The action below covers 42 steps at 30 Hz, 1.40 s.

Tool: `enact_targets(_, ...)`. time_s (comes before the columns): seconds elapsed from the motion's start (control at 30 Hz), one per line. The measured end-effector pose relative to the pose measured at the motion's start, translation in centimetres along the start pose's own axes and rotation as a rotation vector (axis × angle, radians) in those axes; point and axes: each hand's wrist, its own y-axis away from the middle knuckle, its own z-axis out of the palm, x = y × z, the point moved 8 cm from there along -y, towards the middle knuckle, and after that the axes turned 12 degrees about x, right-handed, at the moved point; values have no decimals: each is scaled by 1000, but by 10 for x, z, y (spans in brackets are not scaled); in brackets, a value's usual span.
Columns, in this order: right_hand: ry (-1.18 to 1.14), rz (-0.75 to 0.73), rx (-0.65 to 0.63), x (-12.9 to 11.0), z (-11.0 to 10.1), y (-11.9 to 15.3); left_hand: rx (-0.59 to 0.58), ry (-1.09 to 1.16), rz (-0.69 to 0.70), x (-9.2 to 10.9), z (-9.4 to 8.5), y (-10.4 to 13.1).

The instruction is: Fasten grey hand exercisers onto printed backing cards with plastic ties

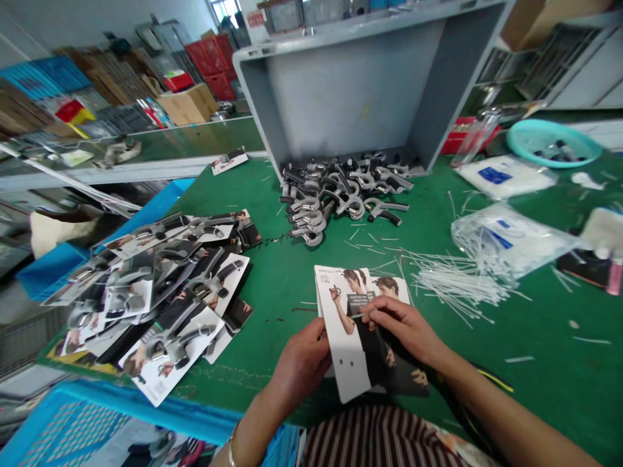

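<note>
My left hand (302, 359) is closed on the left edge of a printed backing card (354, 379), which it holds tilted in front of me. The card shows a person in black and has two small holes near its bottom. My right hand (403, 325) pinches what looks like a thin white cable tie, its fingertips over the card's face. More printed cards (411, 383) lie behind and under the held one. To the right spreads a pile of loose white cable ties (450, 279).
Grey hand grip strengtheners (335, 188) spill from a tipped grey crate (360, 91). Carded grips (180, 305) are heaped at left, above a blue crate (73, 415). Plastic bags of ties (511, 233) and a turquoise bowl (555, 133) stand on the right of the green table (272, 279).
</note>
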Motion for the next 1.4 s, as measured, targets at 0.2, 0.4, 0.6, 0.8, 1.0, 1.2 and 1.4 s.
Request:
enact_targets(0.2,424,-409,-184,-30,12,9,153,54,67,-10,13,-5)
enact_targets(0.4,507,-452,-127,-29,9,4,257,161,-219,-23,20,-18)
enact_targets(0.6,366,-353,-8,-22,-4,-2,201,236,-292,-26,33,-30)
enact_targets(0.8,323,-298,-4,-19,-7,0,206,248,-334,-34,37,-31)
enact_targets(1.0,295,-303,22,-17,-8,4,214,222,-314,-28,31,-36)
enact_targets(1.2,275,-270,44,-13,-7,4,233,189,-289,-27,24,-38)
enact_targets(1.4,258,-251,68,-12,-8,4,211,176,-313,-28,23,-40)
